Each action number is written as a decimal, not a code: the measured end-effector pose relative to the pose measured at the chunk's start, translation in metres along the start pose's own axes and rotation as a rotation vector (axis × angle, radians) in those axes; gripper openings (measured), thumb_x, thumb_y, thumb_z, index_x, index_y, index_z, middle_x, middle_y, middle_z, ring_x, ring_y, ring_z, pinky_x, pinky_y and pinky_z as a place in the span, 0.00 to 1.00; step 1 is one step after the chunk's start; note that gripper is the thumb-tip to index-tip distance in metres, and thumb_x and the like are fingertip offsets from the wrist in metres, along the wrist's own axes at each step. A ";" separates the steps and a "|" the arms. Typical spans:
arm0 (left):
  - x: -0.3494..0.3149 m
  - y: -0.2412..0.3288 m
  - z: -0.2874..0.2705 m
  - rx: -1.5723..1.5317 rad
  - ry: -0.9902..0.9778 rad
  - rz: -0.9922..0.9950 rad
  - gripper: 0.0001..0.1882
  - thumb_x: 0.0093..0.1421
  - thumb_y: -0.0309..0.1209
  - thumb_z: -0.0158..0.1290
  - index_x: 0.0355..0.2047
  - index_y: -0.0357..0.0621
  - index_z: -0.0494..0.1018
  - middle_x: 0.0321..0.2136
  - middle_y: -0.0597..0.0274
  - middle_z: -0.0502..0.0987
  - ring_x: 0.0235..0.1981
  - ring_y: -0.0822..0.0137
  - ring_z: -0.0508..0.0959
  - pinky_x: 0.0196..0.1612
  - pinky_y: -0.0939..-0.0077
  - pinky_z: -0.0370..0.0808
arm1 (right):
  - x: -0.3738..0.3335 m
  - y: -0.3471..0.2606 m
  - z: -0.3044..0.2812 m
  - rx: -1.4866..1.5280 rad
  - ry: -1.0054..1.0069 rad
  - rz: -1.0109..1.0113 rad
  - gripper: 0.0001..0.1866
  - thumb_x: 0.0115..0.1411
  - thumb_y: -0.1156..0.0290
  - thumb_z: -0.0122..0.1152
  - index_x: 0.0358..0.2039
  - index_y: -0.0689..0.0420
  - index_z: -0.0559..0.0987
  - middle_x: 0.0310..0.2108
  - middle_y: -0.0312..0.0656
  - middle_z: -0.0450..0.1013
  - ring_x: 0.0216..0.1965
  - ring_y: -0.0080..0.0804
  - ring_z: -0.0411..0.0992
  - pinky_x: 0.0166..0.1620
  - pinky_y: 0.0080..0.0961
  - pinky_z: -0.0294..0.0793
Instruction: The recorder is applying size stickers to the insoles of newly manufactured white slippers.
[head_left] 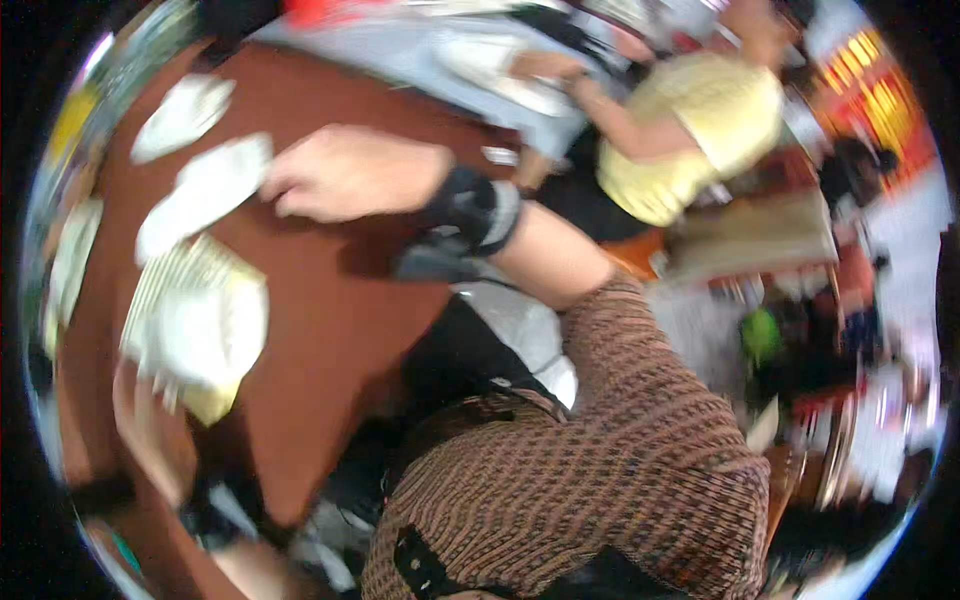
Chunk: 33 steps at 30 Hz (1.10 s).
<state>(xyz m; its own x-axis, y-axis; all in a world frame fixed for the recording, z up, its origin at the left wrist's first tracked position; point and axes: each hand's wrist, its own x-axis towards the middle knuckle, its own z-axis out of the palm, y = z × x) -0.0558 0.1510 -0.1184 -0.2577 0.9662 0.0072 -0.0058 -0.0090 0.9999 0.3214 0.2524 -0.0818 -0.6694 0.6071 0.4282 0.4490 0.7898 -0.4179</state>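
Observation:
Motion blur softens the whole picture. My right hand point(355, 172) reaches over the brown table, its fingers bunched together at the end of a white sole-shaped piece point(200, 195). Whether anything is pinched between those fingertips is hidden. At the lower left, my left hand point(155, 430) has its fingers on the near edge of a rounded white piece point(205, 335), which it seems to grip. Under and around that piece shows a pale yellow striped sheet point(228, 262). Another white sole-shaped piece point(185, 117) lies farther off on the table.
The brown tabletop point(320, 330) spreads in front of me. A pale elongated piece point(75, 265) lies along its left edge. Beyond a grey surface point(375, 70), a person in a yellow top point(690, 120) handles a white item point(490, 65). A beige-topped bench point(755, 235) stands at the right.

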 end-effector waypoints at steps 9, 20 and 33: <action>-0.009 0.000 0.025 0.420 -0.053 0.532 0.17 0.64 0.37 0.54 0.44 0.34 0.75 0.41 0.50 0.77 0.38 0.58 0.77 0.37 0.63 0.75 | -0.134 0.036 0.026 -0.286 0.469 0.278 0.05 0.54 0.66 0.60 0.29 0.52 0.80 0.33 0.38 0.75 0.38 0.41 0.71 0.42 0.38 0.68; -0.013 0.005 0.030 0.469 0.046 0.366 0.15 0.66 0.32 0.50 0.45 0.32 0.76 0.41 0.49 0.78 0.37 0.58 0.78 0.37 0.66 0.76 | -0.129 0.035 0.043 -0.325 0.624 0.302 0.08 0.55 0.66 0.59 0.23 0.54 0.81 0.29 0.40 0.75 0.36 0.41 0.71 0.42 0.37 0.66; -0.015 0.008 0.035 0.505 0.045 0.424 0.14 0.65 0.31 0.51 0.45 0.32 0.77 0.44 0.49 0.78 0.39 0.58 0.78 0.41 0.65 0.77 | -0.125 0.038 0.048 -0.404 0.624 0.329 0.09 0.55 0.66 0.58 0.22 0.56 0.81 0.29 0.41 0.76 0.37 0.41 0.71 0.42 0.37 0.67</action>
<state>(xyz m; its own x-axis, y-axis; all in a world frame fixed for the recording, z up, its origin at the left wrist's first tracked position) -0.0183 0.1453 -0.1107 -0.1784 0.8938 0.4114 0.5563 -0.2532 0.7915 0.3934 0.2026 -0.1898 -0.0665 0.6567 0.7512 0.8241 0.4606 -0.3297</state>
